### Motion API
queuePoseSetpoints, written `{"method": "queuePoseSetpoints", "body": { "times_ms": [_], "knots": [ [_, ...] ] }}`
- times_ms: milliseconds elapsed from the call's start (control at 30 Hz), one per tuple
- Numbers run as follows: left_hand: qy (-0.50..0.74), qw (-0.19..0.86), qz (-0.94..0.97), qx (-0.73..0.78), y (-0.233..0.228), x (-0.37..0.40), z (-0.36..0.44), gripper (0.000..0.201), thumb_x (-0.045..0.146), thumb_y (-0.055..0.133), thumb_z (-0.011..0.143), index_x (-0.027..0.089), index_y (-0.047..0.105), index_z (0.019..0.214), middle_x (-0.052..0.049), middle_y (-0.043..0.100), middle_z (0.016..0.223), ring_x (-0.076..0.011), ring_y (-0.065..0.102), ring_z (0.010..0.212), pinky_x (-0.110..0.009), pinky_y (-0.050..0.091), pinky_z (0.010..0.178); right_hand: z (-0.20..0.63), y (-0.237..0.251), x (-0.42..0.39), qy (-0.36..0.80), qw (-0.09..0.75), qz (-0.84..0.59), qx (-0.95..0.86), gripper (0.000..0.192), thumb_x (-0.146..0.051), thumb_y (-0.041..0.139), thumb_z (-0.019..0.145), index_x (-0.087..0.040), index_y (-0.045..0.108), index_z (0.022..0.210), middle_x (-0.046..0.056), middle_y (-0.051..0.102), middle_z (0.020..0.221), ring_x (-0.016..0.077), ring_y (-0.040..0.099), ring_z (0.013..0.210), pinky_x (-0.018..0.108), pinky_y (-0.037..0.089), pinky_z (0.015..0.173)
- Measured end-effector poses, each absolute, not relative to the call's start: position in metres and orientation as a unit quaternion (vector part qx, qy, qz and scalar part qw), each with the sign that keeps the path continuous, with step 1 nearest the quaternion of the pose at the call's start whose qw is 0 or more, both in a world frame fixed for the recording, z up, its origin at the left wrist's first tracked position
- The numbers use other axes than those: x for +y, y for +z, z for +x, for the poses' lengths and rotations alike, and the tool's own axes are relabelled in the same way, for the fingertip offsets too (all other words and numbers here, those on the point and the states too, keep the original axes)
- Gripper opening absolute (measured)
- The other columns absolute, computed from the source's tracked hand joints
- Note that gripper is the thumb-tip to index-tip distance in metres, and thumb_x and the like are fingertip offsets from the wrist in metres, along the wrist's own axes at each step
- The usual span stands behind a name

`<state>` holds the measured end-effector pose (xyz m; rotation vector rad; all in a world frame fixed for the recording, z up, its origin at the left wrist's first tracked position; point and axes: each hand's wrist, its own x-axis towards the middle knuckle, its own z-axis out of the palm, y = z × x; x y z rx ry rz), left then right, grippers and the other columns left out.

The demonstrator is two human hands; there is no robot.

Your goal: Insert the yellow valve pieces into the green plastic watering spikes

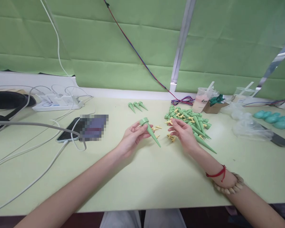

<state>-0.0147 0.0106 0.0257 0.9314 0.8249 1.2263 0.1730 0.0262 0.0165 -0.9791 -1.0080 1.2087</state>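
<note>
My left hand (133,136) is closed round the capped top of a green plastic spike (152,134), whose point slants down to the right. To its right, my right hand (182,131) pinches a small yellow plastic piece (168,122) between thumb and fingers. Between the hands, several loose yellow pieces (171,138) lie on the table. A heap of green spikes (192,115) with yellow pieces among them lies just beyond my right hand. Farther back, three green spikes (137,107) rest in a row.
A phone (70,128) with cables lies at left, near a white power strip (57,103). At right stand a pink drink cup (200,99), a small cardboard box (215,107), a clear plastic bag (251,128) and turquoise plastic shapes (274,119). A green curtain (133,41) hangs behind.
</note>
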Motion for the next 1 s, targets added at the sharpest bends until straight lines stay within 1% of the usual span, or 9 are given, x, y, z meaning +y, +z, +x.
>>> {"method": "queuePoseSetpoints", "body": {
  "times_ms": [167,300,433,700,800,900,1000],
  "knots": [
    [0.489,0.672,0.439,0.339,0.018,0.008,-0.011,0.038,0.022,0.062,0.075,0.015,0.054,0.112,-0.011,0.063,0.110,-0.0167,0.064,0.090,-0.023,0.052,0.076,0.169,0.013,0.022,0.516,0.562,-0.400,-0.508,0.031,-0.037,0.069,0.065,-0.020,0.066,0.091,0.002,0.067,0.082,0.0124,0.063,0.071,0.020,0.051,0.054],
    [0.478,0.676,0.454,0.328,0.017,0.006,-0.009,0.044,0.024,0.062,0.075,0.016,0.051,0.117,-0.012,0.059,0.117,-0.0198,0.062,0.095,-0.030,0.050,0.083,0.168,0.012,0.019,0.436,0.555,-0.402,-0.583,0.027,-0.036,0.066,0.070,-0.021,0.067,0.092,0.003,0.067,0.086,0.0134,0.061,0.075,0.020,0.050,0.054],
    [0.477,0.667,0.458,0.342,0.019,0.005,-0.010,0.056,0.020,0.068,0.070,0.019,0.049,0.122,-0.010,0.062,0.113,-0.0212,0.063,0.093,-0.036,0.048,0.086,0.167,0.012,0.017,0.361,0.551,-0.406,-0.633,0.022,-0.034,0.064,0.072,-0.020,0.069,0.087,0.005,0.068,0.088,0.0139,0.060,0.071,0.020,0.044,0.048],
    [0.473,0.638,0.487,0.364,0.019,0.006,-0.010,0.064,0.022,0.073,0.063,0.019,0.050,0.123,-0.010,0.065,0.107,-0.0225,0.064,0.091,-0.038,0.049,0.083,0.167,0.012,0.014,0.324,0.545,-0.401,-0.661,0.019,-0.032,0.063,0.073,-0.020,0.069,0.087,0.005,0.069,0.085,0.0151,0.061,0.070,0.023,0.044,0.048],
    [0.476,0.618,0.506,0.369,0.019,0.006,-0.010,0.065,0.025,0.073,0.062,0.019,0.050,0.123,-0.009,0.067,0.102,-0.0220,0.064,0.089,-0.037,0.050,0.081,0.169,0.015,0.012,0.284,0.545,-0.403,-0.678,0.017,-0.030,0.063,0.073,-0.021,0.070,0.085,0.004,0.069,0.081,0.0148,0.060,0.068,0.024,0.045,0.050],
    [0.484,0.580,0.533,0.380,0.021,0.004,-0.010,0.061,0.025,0.072,0.062,0.020,0.054,0.120,-0.006,0.069,0.097,-0.0201,0.064,0.086,-0.034,0.051,0.078,0.171,0.018,0.010,0.226,0.546,-0.394,-0.704,0.012,-0.029,0.064,0.073,-0.023,0.071,0.081,0.003,0.069,0.077,0.0156,0.058,0.068,0.027,0.046,0.054],
    [0.485,0.538,0.563,0.398,0.022,0.002,-0.010,0.056,0.025,0.072,0.061,0.020,0.058,0.115,-0.002,0.070,0.084,-0.0179,0.064,0.079,-0.032,0.052,0.076,0.172,0.020,0.008,0.191,0.544,-0.379,-0.723,0.011,-0.030,0.065,0.072,-0.026,0.072,0.079,0.003,0.069,0.074,0.0169,0.057,0.067,0.029,0.046,0.055]
  ]
}}
